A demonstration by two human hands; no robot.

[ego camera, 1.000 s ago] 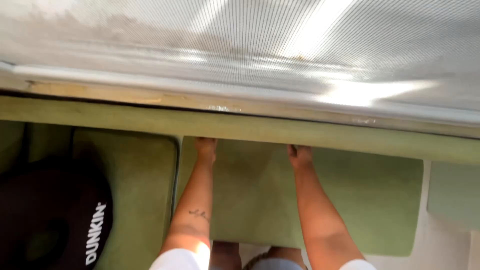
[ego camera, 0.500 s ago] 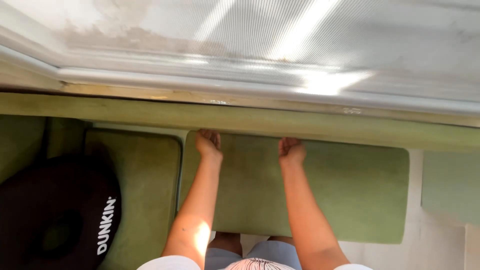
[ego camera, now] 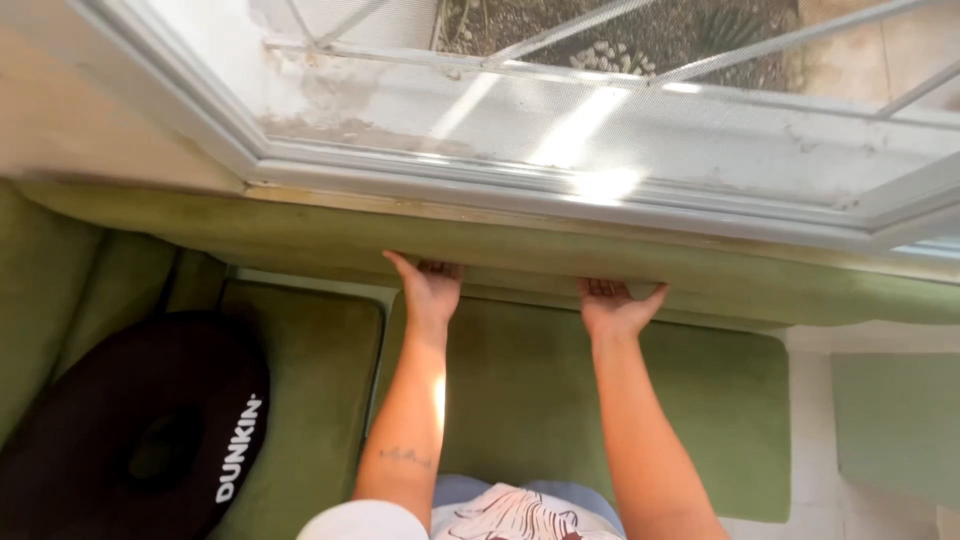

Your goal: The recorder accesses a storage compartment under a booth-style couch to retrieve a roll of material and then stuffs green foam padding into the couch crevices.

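Home sitting room: green sofa cushions [ego camera: 520, 400] beneath a screened window [ego camera: 600, 100].
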